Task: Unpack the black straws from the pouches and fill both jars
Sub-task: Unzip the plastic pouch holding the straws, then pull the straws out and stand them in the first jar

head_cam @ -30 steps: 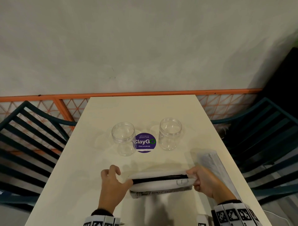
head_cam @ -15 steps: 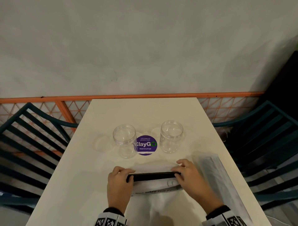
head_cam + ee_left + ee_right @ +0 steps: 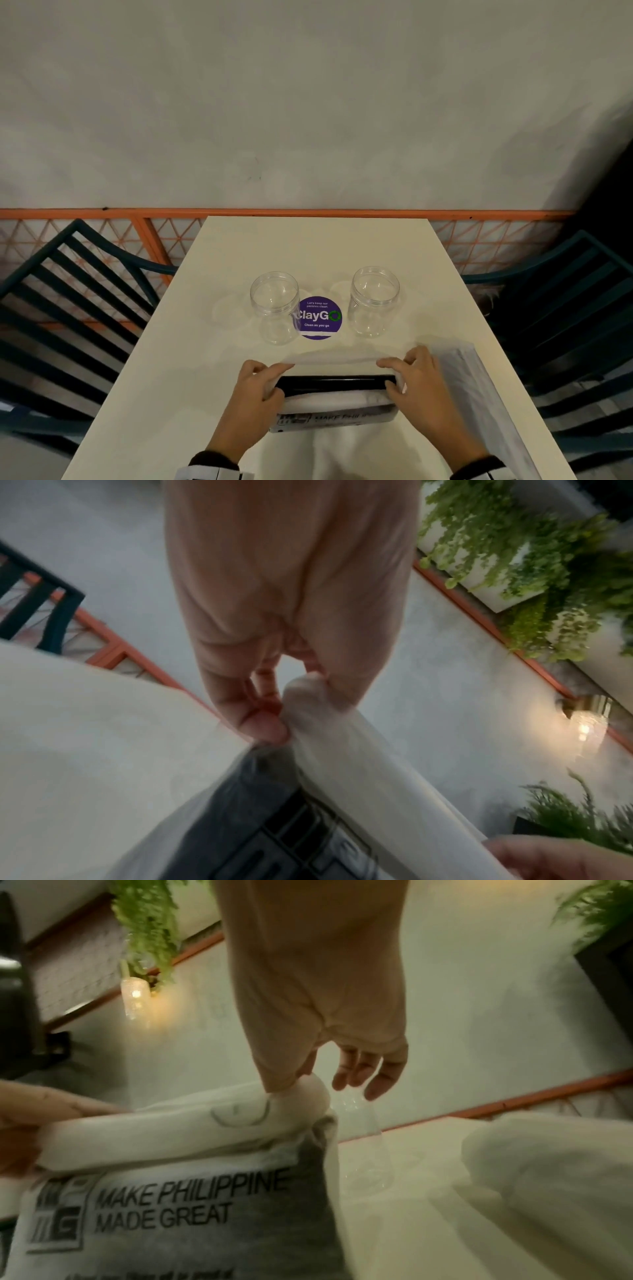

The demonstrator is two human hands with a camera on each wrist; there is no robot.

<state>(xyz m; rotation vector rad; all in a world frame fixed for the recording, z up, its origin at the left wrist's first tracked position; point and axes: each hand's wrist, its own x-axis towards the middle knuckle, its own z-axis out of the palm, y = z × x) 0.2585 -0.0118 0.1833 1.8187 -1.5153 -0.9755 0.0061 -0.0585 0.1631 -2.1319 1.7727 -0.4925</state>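
A white printed pouch (image 3: 337, 402) lies near the table's front edge, its mouth pulled wide so the black straws (image 3: 337, 382) show inside. My left hand (image 3: 255, 387) pinches the pouch's left end (image 3: 308, 696) between thumb and fingers. My right hand (image 3: 409, 377) pinches the right end (image 3: 294, 1096) under its thumb, the other fingers (image 3: 359, 1069) loosely spread. Two clear jars stand behind with nothing in them, the left jar (image 3: 275, 306) and the right jar (image 3: 374, 300), their mouths uncovered. A second pouch (image 3: 479, 394) lies at the right of the table.
A purple round sticker (image 3: 320, 317) lies on the cream table (image 3: 308, 246) between the jars. Dark slatted chairs flank the table, one at the left (image 3: 68, 308) and one at the right (image 3: 565, 308). An orange railing (image 3: 102, 214) runs along the grey wall behind.
Both hands have spread the pouch's mouth wider, so the black straws show more. The upper flap has lifted towards the jars. The camera view has shifted slightly.
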